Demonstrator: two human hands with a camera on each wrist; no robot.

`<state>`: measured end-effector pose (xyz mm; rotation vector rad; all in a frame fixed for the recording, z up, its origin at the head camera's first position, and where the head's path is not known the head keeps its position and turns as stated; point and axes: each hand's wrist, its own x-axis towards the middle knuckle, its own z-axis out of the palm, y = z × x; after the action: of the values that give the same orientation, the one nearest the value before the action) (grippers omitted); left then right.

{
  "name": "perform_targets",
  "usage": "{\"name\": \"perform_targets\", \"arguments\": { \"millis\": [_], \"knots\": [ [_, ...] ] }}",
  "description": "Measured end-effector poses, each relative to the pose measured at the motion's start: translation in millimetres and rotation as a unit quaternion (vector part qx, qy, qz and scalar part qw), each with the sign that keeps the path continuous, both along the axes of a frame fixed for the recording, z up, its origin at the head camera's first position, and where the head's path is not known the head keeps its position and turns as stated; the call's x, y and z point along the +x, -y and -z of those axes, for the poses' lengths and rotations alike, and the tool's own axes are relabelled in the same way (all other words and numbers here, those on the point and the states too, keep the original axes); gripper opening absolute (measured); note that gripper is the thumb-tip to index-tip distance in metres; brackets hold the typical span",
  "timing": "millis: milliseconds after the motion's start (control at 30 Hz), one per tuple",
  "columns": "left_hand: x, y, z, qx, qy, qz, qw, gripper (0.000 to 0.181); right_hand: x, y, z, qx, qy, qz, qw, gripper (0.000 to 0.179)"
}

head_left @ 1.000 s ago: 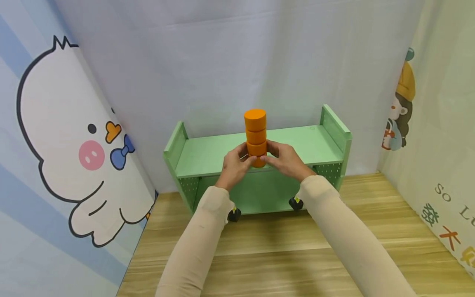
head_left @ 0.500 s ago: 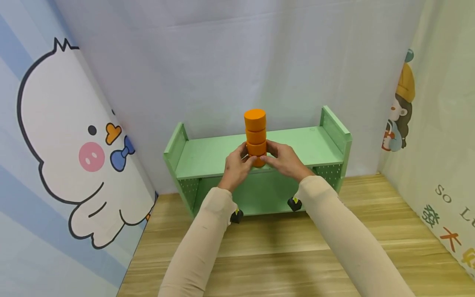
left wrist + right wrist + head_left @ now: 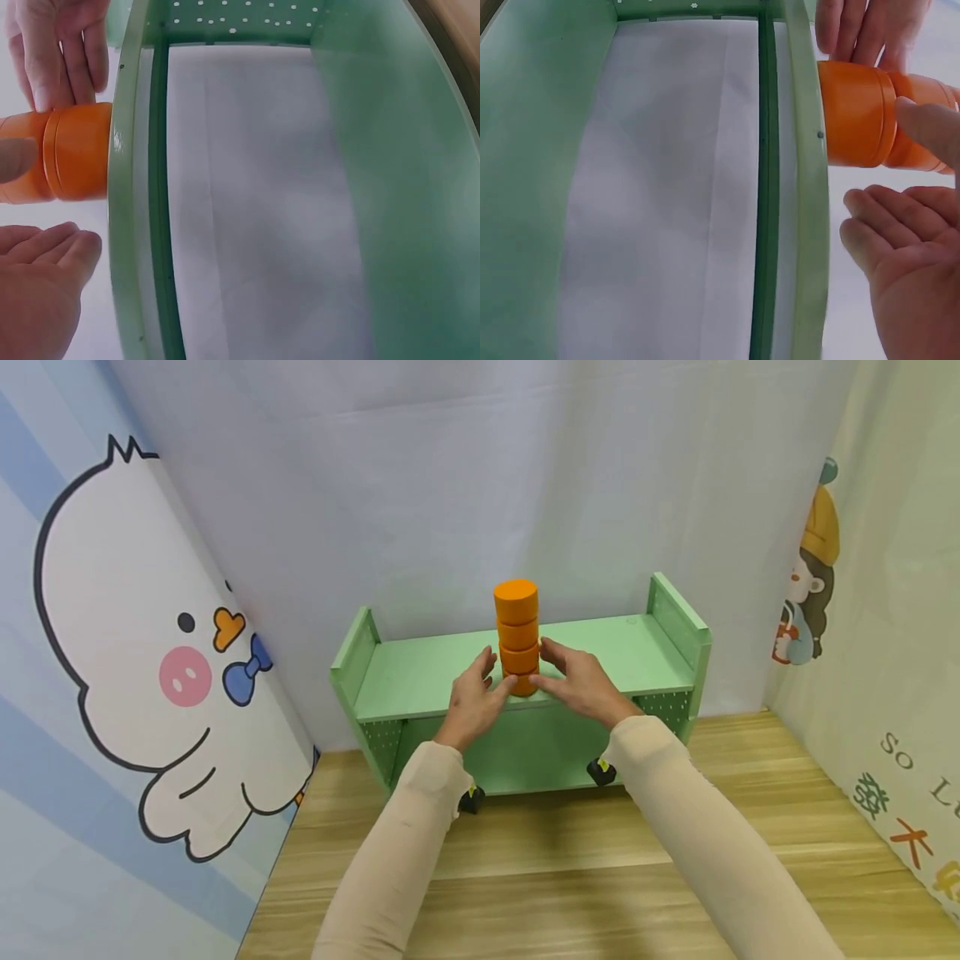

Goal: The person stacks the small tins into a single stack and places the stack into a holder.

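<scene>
A tall stack of several orange cylindrical pieces (image 3: pixel 517 633), like upside-down cups, stands upright near the front edge of the green shelf's (image 3: pixel 420 672) top board. Just left of its base is my left hand (image 3: pixel 471 703), fingers parted and thumb tip by the lowest piece. My right hand (image 3: pixel 587 683) mirrors it on the other side, fingers loosely extended. In the left wrist view, a gap shows between the left fingers (image 3: pixel 56 251) and the orange side. The right wrist view likewise shows the right fingers (image 3: pixel 889 221) apart from the stack, its thumb overlapping it.
The shelf has raised end panels (image 3: pixel 678 602) and an open lower compartment (image 3: pixel 525 747). It stands on a wood-grain table (image 3: pixel 555 877) before a pale cloth backdrop (image 3: pixel 450 485). Printed cartoon curtains (image 3: pixel 127 635) hang at both sides.
Both hands gripped the bottom of the stack in the earlier frames. Now their fingers have loosened and spread slightly outward, while the stack stays in place.
</scene>
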<state>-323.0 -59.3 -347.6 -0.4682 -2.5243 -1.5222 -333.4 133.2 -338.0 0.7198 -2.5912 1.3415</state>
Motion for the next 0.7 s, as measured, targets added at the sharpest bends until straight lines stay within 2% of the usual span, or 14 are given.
{"name": "perform_targets", "arguments": {
  "millis": [167,333,433,533,700],
  "knots": [
    [5.7,9.5,-0.9,-0.065,-0.007,-0.005,0.9978,0.074,6.0,-7.9,-0.5,0.071,-0.008,0.028,0.997,0.071],
    [13.4,19.0,0.3,-0.155,-0.01,0.0,0.9879,0.082,14.7,-14.0,-1.0,0.168,-0.015,0.041,0.9848,0.076],
    [19.3,24.6,1.7,-0.223,-0.019,-0.001,0.9747,0.088,21.8,-17.5,0.8,0.233,-0.042,0.047,0.9703,0.077],
    [25.1,29.2,2.7,-0.288,-0.025,-0.011,0.9572,0.095,29.4,-21.9,4.3,0.288,-0.067,0.059,0.9534,0.08],
    [36.4,39.0,6.6,-0.361,-0.01,-0.037,0.9319,0.108,44.0,-30.9,10.8,0.344,-0.079,0.075,0.9326,0.086]
  ]
}}
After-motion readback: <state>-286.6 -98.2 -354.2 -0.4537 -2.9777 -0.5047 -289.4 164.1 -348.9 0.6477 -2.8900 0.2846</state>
